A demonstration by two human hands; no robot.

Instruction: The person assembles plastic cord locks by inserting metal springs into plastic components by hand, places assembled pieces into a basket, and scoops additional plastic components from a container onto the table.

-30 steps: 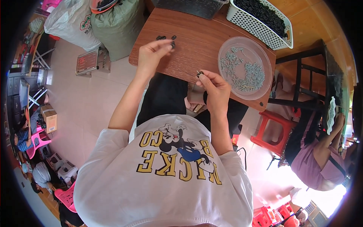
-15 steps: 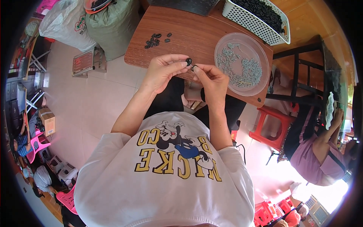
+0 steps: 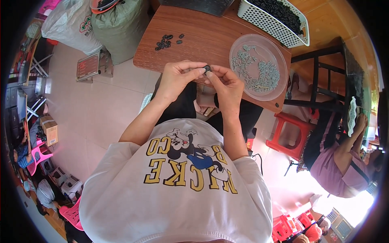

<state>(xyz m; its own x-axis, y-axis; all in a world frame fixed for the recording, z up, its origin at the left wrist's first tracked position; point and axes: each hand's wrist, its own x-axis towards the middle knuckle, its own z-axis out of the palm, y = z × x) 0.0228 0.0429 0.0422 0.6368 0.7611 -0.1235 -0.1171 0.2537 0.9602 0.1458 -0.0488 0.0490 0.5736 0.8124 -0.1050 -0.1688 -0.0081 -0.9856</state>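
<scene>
At the near edge of the brown table my two hands meet around a small black round part (image 3: 207,68). My left hand (image 3: 178,77) is closed, pinching the part between thumb and fingertips. From the other side, my right hand (image 3: 227,83) is closed too, its thumb and fingertips pressed at the part; whatever else it holds is hidden. Several small black parts (image 3: 166,42) lie loose on the tabletop beyond my left hand. Beside my right hand stands a round clear plastic tub (image 3: 281,56) holding many small grey screw-like pieces (image 3: 267,75).
A white perforated basket (image 3: 272,26) of black parts stands at the table's (image 3: 202,36) far right. Filled sacks (image 3: 119,34) stand left of the table, by a small stool (image 3: 88,67). To the right are a red stool (image 3: 287,135), a black frame (image 3: 317,77) and a seated person (image 3: 340,166).
My hands have come together: the black part in my left hand moved slightly right and down, meeting the small dark piece in my right fingertips.
</scene>
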